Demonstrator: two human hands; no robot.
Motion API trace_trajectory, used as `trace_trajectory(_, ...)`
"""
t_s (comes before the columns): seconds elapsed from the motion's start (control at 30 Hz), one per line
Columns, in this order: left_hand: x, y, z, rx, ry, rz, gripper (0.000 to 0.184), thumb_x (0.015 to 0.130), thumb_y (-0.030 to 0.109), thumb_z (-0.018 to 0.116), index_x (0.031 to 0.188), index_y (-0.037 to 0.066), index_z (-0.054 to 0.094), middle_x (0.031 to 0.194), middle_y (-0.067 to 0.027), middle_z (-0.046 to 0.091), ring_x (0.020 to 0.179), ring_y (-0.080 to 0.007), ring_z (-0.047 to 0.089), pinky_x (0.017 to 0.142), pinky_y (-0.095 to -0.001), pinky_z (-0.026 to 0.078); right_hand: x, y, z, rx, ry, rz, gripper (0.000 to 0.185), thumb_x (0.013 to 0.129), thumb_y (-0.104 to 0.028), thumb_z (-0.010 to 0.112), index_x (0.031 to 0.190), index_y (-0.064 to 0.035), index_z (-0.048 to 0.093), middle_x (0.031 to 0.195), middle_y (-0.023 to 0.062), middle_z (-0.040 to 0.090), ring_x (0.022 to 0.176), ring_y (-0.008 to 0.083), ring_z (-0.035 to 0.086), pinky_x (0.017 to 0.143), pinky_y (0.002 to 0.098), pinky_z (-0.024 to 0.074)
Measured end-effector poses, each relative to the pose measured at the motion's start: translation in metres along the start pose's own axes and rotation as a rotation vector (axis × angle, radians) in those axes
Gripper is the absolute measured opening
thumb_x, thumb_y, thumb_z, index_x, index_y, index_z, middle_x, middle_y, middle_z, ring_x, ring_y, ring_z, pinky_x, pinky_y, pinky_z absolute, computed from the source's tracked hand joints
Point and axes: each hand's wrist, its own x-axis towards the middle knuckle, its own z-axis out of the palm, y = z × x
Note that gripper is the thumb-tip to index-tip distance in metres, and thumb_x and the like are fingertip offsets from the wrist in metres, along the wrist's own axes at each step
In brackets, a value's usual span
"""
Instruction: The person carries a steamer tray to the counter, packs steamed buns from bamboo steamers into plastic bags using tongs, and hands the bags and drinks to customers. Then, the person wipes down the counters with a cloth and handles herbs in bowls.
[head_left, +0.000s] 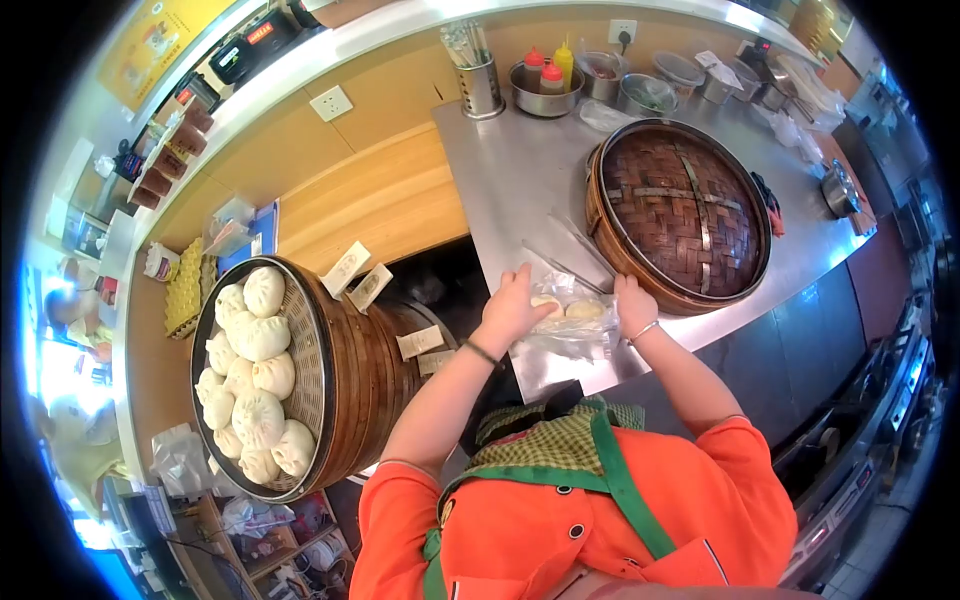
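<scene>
My left hand (511, 306) is closed at the left side of a clear plastic bag (568, 338), its fingers against a pale bun (547, 301) at the bag's mouth. Another bun (585, 309) shows through the plastic. Closed on the bag's right side is my right hand (635, 304), next to the round steamer. Metal tongs (567, 268) extend over the steel counter, their arms spread and converging toward my right hand. Whether that hand also grips them I cannot tell. A steamer with a woven bamboo lid (685, 210) stands just beyond.
A tall bamboo steamer (355, 400) at left bears several white buns (258, 418). Small labels (370, 287) stick up at its rim. Along the back of the steel counter (500, 170) are a chopstick holder (480, 88), a bowl of sauce bottles (545, 95) and several containers.
</scene>
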Motion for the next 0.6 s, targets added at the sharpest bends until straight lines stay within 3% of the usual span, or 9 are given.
trace_trajectory(0.13,0.021,0.005,0.008,0.063,-0.071,0.09,0.037,0.075,0.027,0.064,0.093,-0.004,0.055,0.091,-0.0194,0.057,0.071,-0.0334,0.057,0.068,-0.0343,0.047,-0.01,0.0,0.013,-0.098,0.165,-0.212,0.022,0.076,-0.014,0.051,0.095,-0.0042,0.052,0.097,0.0185,0.05,0.086,0.0328,0.055,0.071,0.0392,0.0482)
trace_trajectory(0.17,0.027,0.009,0.005,-0.178,-0.13,-0.109,0.029,0.077,0.025,0.061,0.087,-0.002,0.056,0.086,-0.016,0.059,0.071,-0.03,0.058,0.068,-0.0325,0.046,-0.012,0.002,0.019,-0.089,0.24,-0.297,0.019,0.075,-0.015,0.052,0.09,-0.0052,0.053,0.095,0.0188,0.049,0.086,0.0344,0.053,0.072,0.0403,0.0469)
trace_trajectory(0.2,0.03,0.011,0.003,-0.418,-0.19,-0.309,0.024,0.079,0.023,0.057,0.081,0.0,0.057,0.082,-0.0125,0.061,0.072,-0.0266,0.058,0.068,-0.0306,0.045,-0.01,0.008,0.022,-0.089,0.243,-0.293,0.019,0.075,-0.015,0.052,0.09,-0.0052,0.053,0.095,0.0188,0.049,0.086,0.0344,0.053,0.072,0.0403,0.0469)
trace_trajectory(0.23,0.03,0.007,0.002,-0.416,-0.195,-0.307,0.024,0.079,0.023,0.057,0.081,0.0,0.057,0.082,-0.0125,0.061,0.072,-0.0266,0.058,0.068,-0.0306,0.045,-0.01,0.012,0.016,0.086,0.214,-0.274,0.019,0.073,-0.015,0.054,0.089,-0.0055,0.052,0.093,0.0192,0.049,0.086,0.0361,0.052,0.074,0.0406,0.0457)
trace_trajectory(0.3,0.026,-0.006,0.002,-1.084,-0.253,-0.452,0.016,0.082,0.02,0.051,0.079,0.004,0.055,0.075,-0.006,0.062,0.072,-0.0183,0.058,0.069,-0.0269,0.044,-0.02,0.018,0.005,0.318,0.186,-0.227,0.02,0.07,-0.011,0.057,0.086,-0.0024,0.049,0.087,0.0196,0.046,0.082,0.0376,0.05,0.072,0.0418,0.0432)
trace_trajectory(0.47,0.018,0.009,-0.028,-1.318,-0.275,-0.558,0.011,0.085,0.018,0.048,0.081,0.008,0.052,0.081,-0.0062,0.063,0.073,-0.0122,0.057,0.07,-0.0265,0.043,-0.066,0.013,-0.06,0.646,0.305,-0.031,0.022,0.071,-0.01,0.06,0.084,0.0003,0.045,0.082,0.0167,0.043,0.071,0.032,0.045,0.063,0.0393,0.0386)
trace_trajectory(0.6,0.016,0.026,-0.04,-1.426,-0.247,-0.492,0.009,0.086,0.013,0.048,0.082,0.007,0.053,0.093,-0.0098,0.062,0.077,-0.0134,0.058,0.074,-0.0272,0.045,-0.073,-0.006,-0.04,0.886,0.239,0.044,0.034,0.073,-0.023,0.068,0.086,-0.0003,0.047,0.079,0.0136,0.043,0.07,0.0269,0.045,0.062,0.0362,0.0389)
